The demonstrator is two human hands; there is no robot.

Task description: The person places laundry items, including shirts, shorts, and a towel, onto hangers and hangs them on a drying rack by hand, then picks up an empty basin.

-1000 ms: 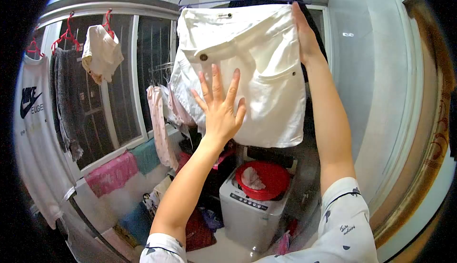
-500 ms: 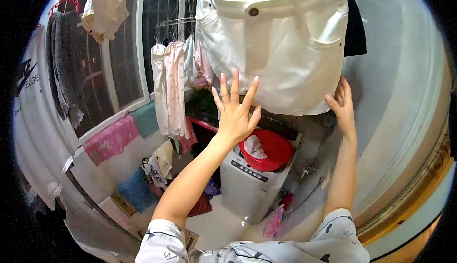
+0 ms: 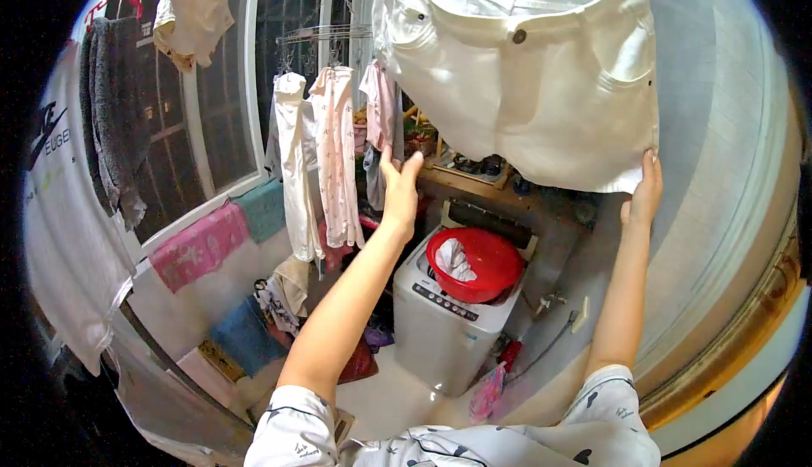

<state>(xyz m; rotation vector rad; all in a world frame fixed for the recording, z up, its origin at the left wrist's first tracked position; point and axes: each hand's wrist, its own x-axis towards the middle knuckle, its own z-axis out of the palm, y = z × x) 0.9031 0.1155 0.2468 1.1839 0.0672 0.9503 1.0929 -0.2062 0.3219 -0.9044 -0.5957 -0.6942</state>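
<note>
A white denim skirt (image 3: 533, 86) with a dark button hangs in front of me at the top of the view. At its lower right corner, my right hand (image 3: 644, 192) is closed on the edge of the hem, with some fingers hidden behind the cloth. My left hand (image 3: 402, 188) is raised below and to the left of the skirt. Its thumb and forefinger stand apart, and I see nothing held in it. Just beyond that hand hang small pink clothes (image 3: 378, 103) and pale pink patterned trousers (image 3: 336, 154).
Below stands a white washing machine (image 3: 448, 332) carrying a red basin (image 3: 499, 264) with white cloth inside. A grey towel (image 3: 114, 120) and white shirt (image 3: 63, 230) hang at left. A shelf (image 3: 465, 179) holding small items is behind, with a wall (image 3: 719, 129) at right.
The skirt has swung right and tilted, uncovering the shelf behind. My right hand has moved right and closed on its hem. My left hand has turned from spread against the skirt to sideways.
</note>
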